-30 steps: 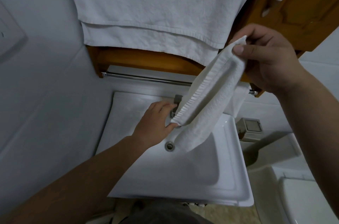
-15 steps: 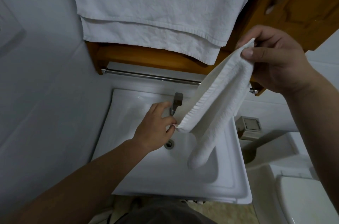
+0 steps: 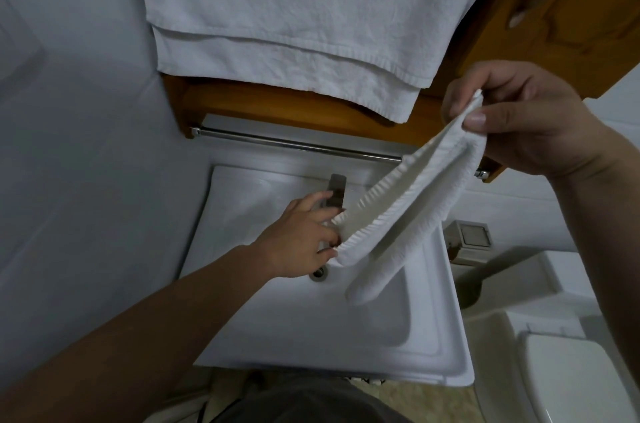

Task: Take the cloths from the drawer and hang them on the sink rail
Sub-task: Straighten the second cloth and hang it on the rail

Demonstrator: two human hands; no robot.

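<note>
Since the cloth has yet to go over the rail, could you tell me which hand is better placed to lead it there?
Probably the right hand: it pinches the white cloth by its upper end, beside the sink rail. The left hand holds the lower end over the sink.

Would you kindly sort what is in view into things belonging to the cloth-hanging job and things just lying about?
Job: small white fringed cloth, left hand, right hand, chrome sink rail.
Lying about: large white towel, white sink basin, grey tap, white toilet lid.

white cloth (image 3: 408, 215) stretched between left hand (image 3: 304, 239), right hand (image 3: 519, 121), above sink (image 3: 346, 353)
</note>
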